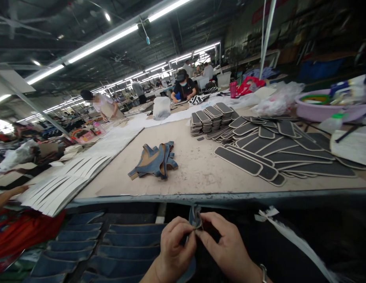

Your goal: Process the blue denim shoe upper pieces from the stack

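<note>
Both hands meet in front of the table edge, pinching one blue leather piece (194,214) with a curled upper end. My left hand (177,247) has thumb and forefinger closed on it from the left. From the right, my right hand (226,243) grips it between thumb and fingertips. Part of the piece hangs below, mostly hidden behind my left hand. On the table ahead lies a small heap of cut blue leather pieces (156,159) with tan undersides. Rows of similar blue leather pieces (126,251) overlap at the lower left.
Stacks of dark pale-edged strips (254,147) cover the table's right side. White slit sheets (67,182) lie on the left. A purple basin (313,108) stands at the back right. Two co-workers (104,104) (183,88) work farther along; another person's arm (8,196) reaches in at left.
</note>
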Demonstrator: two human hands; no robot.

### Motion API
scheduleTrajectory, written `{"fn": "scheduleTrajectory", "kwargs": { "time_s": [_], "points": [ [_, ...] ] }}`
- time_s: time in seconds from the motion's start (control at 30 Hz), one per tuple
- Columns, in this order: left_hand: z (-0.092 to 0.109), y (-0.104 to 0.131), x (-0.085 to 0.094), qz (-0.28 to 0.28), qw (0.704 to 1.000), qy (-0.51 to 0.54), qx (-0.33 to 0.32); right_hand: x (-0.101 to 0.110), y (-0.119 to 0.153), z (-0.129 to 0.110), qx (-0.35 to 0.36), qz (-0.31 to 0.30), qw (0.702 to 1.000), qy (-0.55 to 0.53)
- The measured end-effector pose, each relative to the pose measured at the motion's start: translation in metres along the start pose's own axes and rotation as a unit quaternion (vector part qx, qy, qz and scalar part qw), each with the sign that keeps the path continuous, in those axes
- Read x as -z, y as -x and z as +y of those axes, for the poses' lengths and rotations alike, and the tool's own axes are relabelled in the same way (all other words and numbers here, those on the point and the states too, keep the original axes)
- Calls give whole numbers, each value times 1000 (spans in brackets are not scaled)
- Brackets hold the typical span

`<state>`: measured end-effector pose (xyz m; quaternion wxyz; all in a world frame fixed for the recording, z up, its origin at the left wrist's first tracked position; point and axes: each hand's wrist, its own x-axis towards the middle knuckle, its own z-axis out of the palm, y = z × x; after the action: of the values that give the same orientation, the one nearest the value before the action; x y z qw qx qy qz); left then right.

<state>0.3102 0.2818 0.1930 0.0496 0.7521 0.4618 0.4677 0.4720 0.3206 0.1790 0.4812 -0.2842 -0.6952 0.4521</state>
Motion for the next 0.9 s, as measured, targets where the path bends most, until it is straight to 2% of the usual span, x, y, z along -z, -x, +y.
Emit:
{"fn": "scheduleTrajectory", "kwargs": {
  "time_s": [0.07, 0.17, 0.27, 0.33, 0.4, 0.47, 0.53, 0.6, 0.73, 0.9],
  "points": [
    [-3, -2, 1, -19, 1000, 1, 9, 5, -2, 7, 34, -8, 999, 15],
    [-7, -1, 3, -35, 999, 9, 19, 14, -3, 19, 123, 30, 987, 99],
    [-7, 0, 4, -88, 990, 63, 94, 19, -2, 28, 194, 56, 964, 174],
    [-4, 0, 2, -134, 960, 146, 196, 19, -2, 31, 218, 48, 957, 183],
    [1, -2, -1, -157, 907, 252, 299, 19, -1, 30, 231, 43, 956, 176],
    [4, -4, -4, -157, 847, 335, 383, 18, 1, 29, 235, 35, 956, 172],
    [4, -8, -6, -141, 807, 380, 429, 16, 3, 27, 238, 33, 955, 172],
    [3, -11, -6, -124, 795, 394, 444, 15, 6, 26, 242, 36, 954, 171],
    [1, -15, -1, -164, 773, 406, 459, 14, 8, 28, 247, 57, 953, 165],
    [4, -19, 5, -87, 739, 445, 498, 12, 9, 30, 232, 71, 956, 166]
  ]
}}
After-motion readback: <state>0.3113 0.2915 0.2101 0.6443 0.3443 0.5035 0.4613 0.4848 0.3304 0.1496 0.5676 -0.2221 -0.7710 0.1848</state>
